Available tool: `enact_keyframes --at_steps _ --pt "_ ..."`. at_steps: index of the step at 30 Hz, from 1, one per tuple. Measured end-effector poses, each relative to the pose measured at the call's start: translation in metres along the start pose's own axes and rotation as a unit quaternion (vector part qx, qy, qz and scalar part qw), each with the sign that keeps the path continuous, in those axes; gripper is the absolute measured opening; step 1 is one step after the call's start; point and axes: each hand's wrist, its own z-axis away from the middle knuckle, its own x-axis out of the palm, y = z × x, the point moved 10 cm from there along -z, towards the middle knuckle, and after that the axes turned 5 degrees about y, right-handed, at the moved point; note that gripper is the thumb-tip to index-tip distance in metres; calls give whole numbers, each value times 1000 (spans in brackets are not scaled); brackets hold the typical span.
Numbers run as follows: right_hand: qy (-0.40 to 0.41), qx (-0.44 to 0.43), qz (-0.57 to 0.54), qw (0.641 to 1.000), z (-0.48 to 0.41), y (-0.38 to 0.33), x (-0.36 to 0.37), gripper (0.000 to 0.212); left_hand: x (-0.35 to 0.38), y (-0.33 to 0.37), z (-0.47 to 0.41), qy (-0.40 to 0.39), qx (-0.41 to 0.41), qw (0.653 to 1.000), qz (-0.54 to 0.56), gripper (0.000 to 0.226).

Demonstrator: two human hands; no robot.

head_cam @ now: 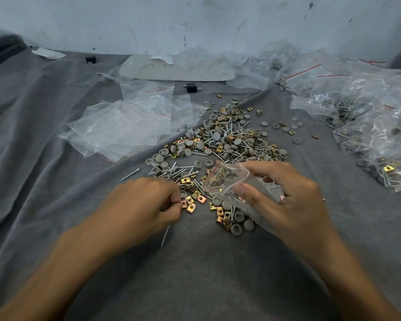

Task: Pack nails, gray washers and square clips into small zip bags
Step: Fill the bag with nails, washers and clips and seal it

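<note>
Here the right hand (287, 195) grips a small bag (227, 179), thumb and fingers curled round it, its mouth gaping toward the left above the near edge of the pile (227, 140) on the gray cloth (195, 274). The left hand (146, 205) is curled tight, fingertips pinching 1 of the clips (183, 203) there. 1 nail (165, 236) juts from under it; I cannot tell whether it is held.

No readable text, faint scrawl on pad (138, 68)
</note>
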Motion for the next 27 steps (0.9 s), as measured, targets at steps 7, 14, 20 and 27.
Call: enact_keyframes --at_steps 7,14,20,27 --pt "-11 -13 4 1000 0 -8 2 32 -30 20 -5 111 25 954 276 13" --pt "-18 -18 -1 1000 0 -14 5 33 -34 34 -4 137 47 938 314 11" --pt "-21 -17 6 1000 0 -16 5 31 -32 36 -4 145 51 946 285 13" --pt "-24 -15 -2 1000 0 -18 6 32 -38 36 -4 175 64 934 306 15"
